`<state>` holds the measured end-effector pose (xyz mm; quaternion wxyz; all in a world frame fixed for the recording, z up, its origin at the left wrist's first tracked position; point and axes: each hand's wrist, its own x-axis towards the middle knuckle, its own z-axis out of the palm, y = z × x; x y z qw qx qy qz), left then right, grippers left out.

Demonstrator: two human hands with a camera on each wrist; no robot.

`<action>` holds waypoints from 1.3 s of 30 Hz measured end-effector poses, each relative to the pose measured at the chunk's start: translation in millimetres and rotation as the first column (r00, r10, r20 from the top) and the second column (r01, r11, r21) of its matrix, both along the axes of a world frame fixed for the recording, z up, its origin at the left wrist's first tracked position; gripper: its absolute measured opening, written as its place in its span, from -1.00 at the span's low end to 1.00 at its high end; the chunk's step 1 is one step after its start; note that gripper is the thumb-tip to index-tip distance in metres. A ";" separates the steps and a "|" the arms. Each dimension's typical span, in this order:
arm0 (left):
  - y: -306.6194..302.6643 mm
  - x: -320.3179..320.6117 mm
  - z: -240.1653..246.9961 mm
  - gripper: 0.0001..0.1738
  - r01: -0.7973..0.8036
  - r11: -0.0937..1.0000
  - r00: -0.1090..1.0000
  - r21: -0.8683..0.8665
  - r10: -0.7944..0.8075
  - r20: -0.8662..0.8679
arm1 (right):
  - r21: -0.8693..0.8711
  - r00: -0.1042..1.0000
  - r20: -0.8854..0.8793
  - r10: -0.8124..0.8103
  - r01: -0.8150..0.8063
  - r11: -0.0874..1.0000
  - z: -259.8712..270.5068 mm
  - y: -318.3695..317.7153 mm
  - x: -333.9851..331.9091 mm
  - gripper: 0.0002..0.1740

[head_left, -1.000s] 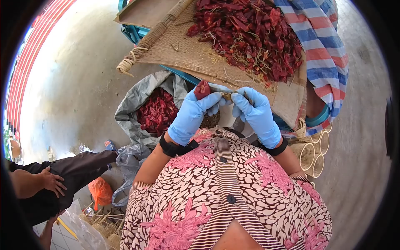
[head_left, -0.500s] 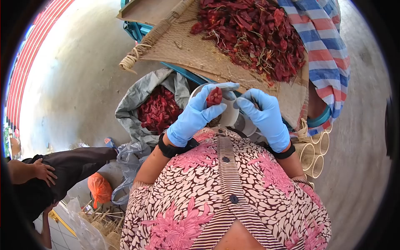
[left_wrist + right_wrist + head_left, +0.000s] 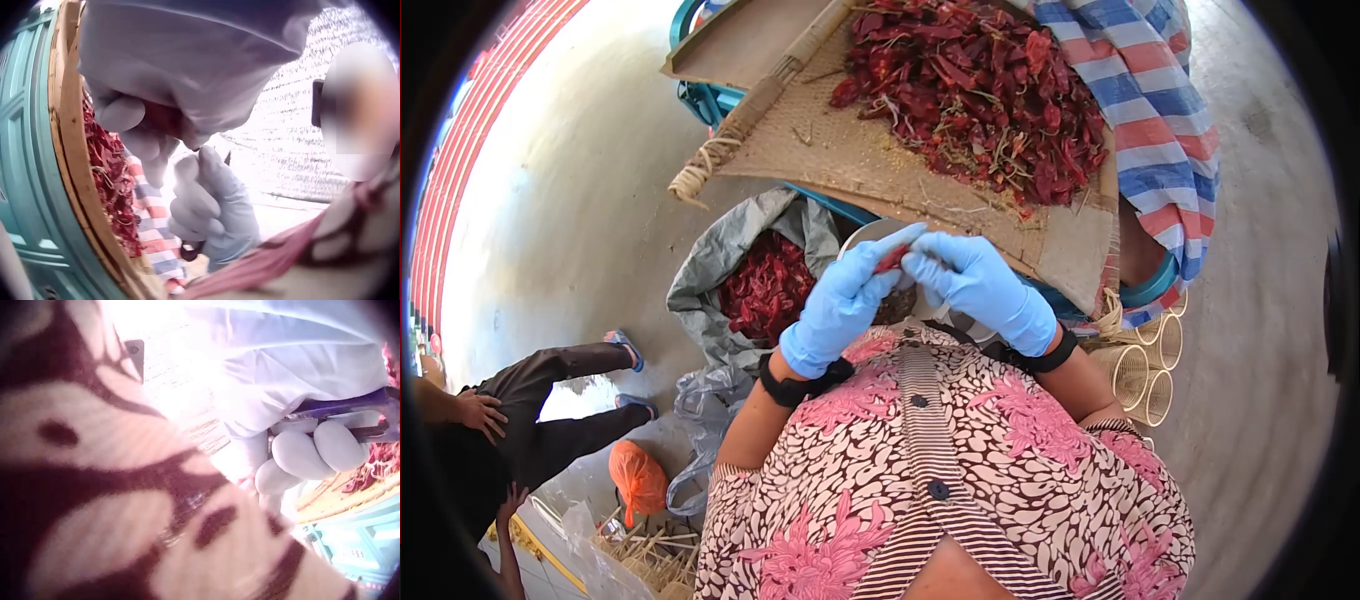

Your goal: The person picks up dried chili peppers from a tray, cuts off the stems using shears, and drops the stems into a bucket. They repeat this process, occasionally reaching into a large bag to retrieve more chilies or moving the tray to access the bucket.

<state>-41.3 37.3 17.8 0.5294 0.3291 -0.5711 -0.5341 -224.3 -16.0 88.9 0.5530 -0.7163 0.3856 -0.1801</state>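
Note:
Both hands wear light blue gloves and meet in front of the chest in the head view. My left hand (image 3: 830, 310) holds a dried red chilli (image 3: 891, 260), mostly covered by the fingers; its dark red side (image 3: 164, 119) shows in the left wrist view. Close against it, the fingertips of my right hand (image 3: 985, 290) bend in toward the chilli. The right fingers are wrapped round a slim purple-handled tool (image 3: 350, 407) with a looped end; its working end is hidden. Beyond the hands, a heap of dried red chillies (image 3: 990, 90) lies on a woven tray (image 3: 785, 140).
A grey sack (image 3: 695, 275) of red chillies stands left of the hands. Behind them shows a pale bowl (image 3: 868, 232). Striped cloth (image 3: 1150, 130) hangs at the tray's right, above wicker baskets (image 3: 1145, 375). Another person (image 3: 550, 385) and an orange bag (image 3: 638, 480) are at lower left.
The hands drew apart, then came together again round the chilli, which is now more covered. A brownish piece between the fingertips is no longer seen. The other person's legs have moved.

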 end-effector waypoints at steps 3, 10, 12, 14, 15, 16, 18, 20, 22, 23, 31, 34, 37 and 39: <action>1.5 31.7 -6.3 -0.47 -0.190 0.981 0.957 0.036 0.177 0.231 | -0.299 0.947 -0.307 -0.091 -0.006 0.954 -0.8 -15.4 -24.9 -0.70; 10.6 128.9 -87.1 -0.29 -0.562 0.776 0.502 -0.286 0.595 0.628 | -0.665 0.493 -0.601 -0.629 0.128 0.736 -6.2 -88.3 -107.4 -0.70; 17.2 136.4 -77.4 -0.28 -0.538 0.771 0.162 -0.340 0.491 0.856 | -0.677 0.356 -0.629 -0.691 0.184 0.712 -15.6 -112.1 -134.6 -0.63; 17.9 140.9 -92.6 -0.33 -0.521 0.757 0.244 -0.395 0.575 0.781 | -0.625 0.298 -0.703 -0.646 0.173 0.761 -13.6 -122.4 -140.0 -0.53; 18.2 141.3 -97.0 -0.36 -0.514 0.748 0.282 -0.420 0.610 0.741 | -0.605 0.300 -0.724 -0.622 0.158 0.780 -21.4 -127.0 -141.9 -0.51; 18.0 135.6 -89.5 -0.39 -0.489 0.788 0.356 -0.374 0.572 0.739 | -0.582 0.303 -0.744 -0.595 0.143 0.800 -27.6 -128.7 -141.3 -0.49; 19.7 117.9 -68.5 -0.46 -0.427 0.858 0.491 -0.285 0.485 0.724 | -0.571 0.285 -0.762 -0.582 0.131 0.811 -39.2 -133.7 -139.6 -0.46; 18.6 100.2 -46.1 -0.54 -0.340 0.910 0.543 -0.236 0.395 0.741 | -0.574 0.314 -0.751 -0.581 0.125 0.809 -48.0 -138.1 -143.0 -0.47; 17.5 92.4 -44.4 -0.53 -0.279 0.955 0.607 -0.104 0.259 0.751 | -0.612 0.380 -0.689 -0.617 0.151 0.776 -52.6 -132.5 -141.0 -0.52; 16.1 89.4 -55.9 -0.55 -0.255 0.949 0.599 -0.183 0.304 0.741 | -0.630 0.410 -0.655 -0.635 0.167 0.758 -53.9 -130.0 -140.4 -0.54; 4.5 61.4 16.1 -0.59 -0.036 0.996 0.795 -0.087 0.081 0.601 | -0.793 0.488 -0.456 -0.744 0.157 0.589 -26.6 -108.7 -142.6 -0.67; -4.4 46.8 32.0 -0.60 0.007 0.998 0.948 0.065 -0.028 0.317 | -0.834 0.588 -0.315 -0.745 0.204 0.513 -23.9 -95.1 -137.4 -0.76; -19.7 21.2 36.1 -0.59 0.078 0.963 0.997 0.259 -0.069 -0.046 | -0.813 0.720 -0.061 -0.691 0.366 0.453 -19.1 -78.0 -116.2 -0.81; -37.1 4.5 36.3 -0.58 0.116 0.962 0.992 0.248 -0.099 -0.077 | -0.793 0.796 0.019 -0.604 0.380 0.476 -20.5 -61.0 -96.2 -0.82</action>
